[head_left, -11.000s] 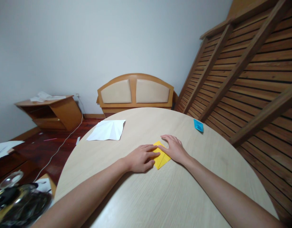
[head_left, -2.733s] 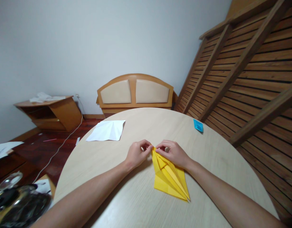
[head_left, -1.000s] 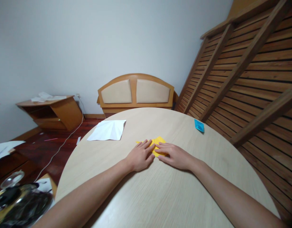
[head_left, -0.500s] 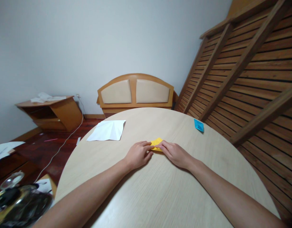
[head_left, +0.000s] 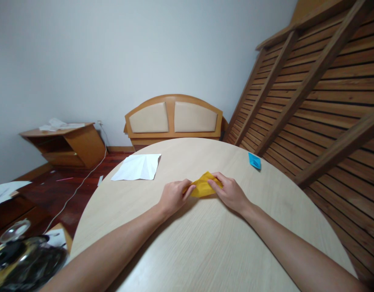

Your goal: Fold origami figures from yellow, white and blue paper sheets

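Observation:
A yellow sheet of folded paper [head_left: 202, 187] is stretched between my two hands above the round table [head_left: 193, 243], tilted toward me. My left hand [head_left: 175, 198] pinches its left end between thumb and fingers. Its right end is gripped by my right hand [head_left: 231, 192], the thumb lying on the near face and the fingers behind. The fingers behind the paper are partly hidden. A creased white sheet of paper [head_left: 137, 167] lies on the table to the far left. Toward the far right edge lies a small blue folded paper [head_left: 254, 161].
Beyond the table stands a headboard [head_left: 171, 97] against the wall. Slatted wooden boards [head_left: 311, 93] lean on the right. At left are a low cabinet [head_left: 83, 146] with papers on top, a white cable [head_left: 83, 182] on the floor, and clutter with dark plastic [head_left: 31, 263].
The yellow paper has been lifted and tilted up, showing more of its face. My hands have shifted from pressing it on the table to pinching its ends, the right hand a little farther right.

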The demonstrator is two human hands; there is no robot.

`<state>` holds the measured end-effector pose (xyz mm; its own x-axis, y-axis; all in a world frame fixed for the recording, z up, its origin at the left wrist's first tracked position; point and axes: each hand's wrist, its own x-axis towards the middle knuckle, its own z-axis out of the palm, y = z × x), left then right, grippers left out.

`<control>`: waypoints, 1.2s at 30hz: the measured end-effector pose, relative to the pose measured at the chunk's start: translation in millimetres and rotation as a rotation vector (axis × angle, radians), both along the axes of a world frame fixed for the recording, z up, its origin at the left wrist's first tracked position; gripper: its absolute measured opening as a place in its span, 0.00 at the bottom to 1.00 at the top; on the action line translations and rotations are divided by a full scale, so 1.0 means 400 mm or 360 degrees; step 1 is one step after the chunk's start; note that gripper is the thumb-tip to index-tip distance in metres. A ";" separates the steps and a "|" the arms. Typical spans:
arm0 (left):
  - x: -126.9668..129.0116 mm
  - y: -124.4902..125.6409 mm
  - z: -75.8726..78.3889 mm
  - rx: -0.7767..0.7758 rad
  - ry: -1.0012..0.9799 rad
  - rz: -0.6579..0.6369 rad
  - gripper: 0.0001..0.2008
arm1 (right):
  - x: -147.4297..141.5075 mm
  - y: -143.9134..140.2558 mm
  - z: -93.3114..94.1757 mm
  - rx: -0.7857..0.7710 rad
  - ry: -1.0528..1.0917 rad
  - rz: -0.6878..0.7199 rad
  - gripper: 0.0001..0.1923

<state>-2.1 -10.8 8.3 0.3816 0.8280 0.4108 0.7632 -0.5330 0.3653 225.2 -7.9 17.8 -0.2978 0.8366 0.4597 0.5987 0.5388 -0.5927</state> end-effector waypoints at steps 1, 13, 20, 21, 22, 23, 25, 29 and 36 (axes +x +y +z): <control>0.000 -0.001 0.002 -0.0020 -0.0023 0.0024 0.16 | 0.000 0.002 -0.001 -0.0013 0.0057 -0.0017 0.14; -0.002 0.014 0.006 -0.0218 -0.0376 0.0293 0.15 | 0.001 0.016 -0.012 -0.0193 0.0371 -0.0127 0.18; -0.016 0.027 0.012 -0.0245 -0.0144 0.0477 0.16 | 0.025 0.039 -0.040 -0.0266 0.0287 -0.0152 0.19; -0.020 0.029 0.014 -0.0240 -0.0099 0.0502 0.16 | 0.029 0.041 -0.044 -0.0280 0.0258 -0.0154 0.19; -0.023 0.029 0.016 -0.0208 -0.0055 0.0517 0.16 | 0.031 0.043 -0.047 -0.0299 0.0230 -0.0158 0.18; -0.026 0.030 0.017 -0.0142 -0.0013 0.0518 0.15 | 0.033 0.043 -0.048 -0.0322 0.0204 -0.0167 0.18; -0.030 0.027 0.018 0.0072 0.0049 0.0455 0.12 | 0.034 0.043 -0.050 -0.0370 0.0143 -0.0188 0.18; -0.016 0.003 0.016 0.0327 0.0032 -0.0053 0.12 | 0.029 0.038 -0.049 -0.0416 0.0016 -0.0206 0.17; 0.025 -0.033 0.007 0.0015 0.0224 -0.0814 0.15 | 0.022 0.034 -0.042 -0.0206 -0.0329 -0.0292 0.17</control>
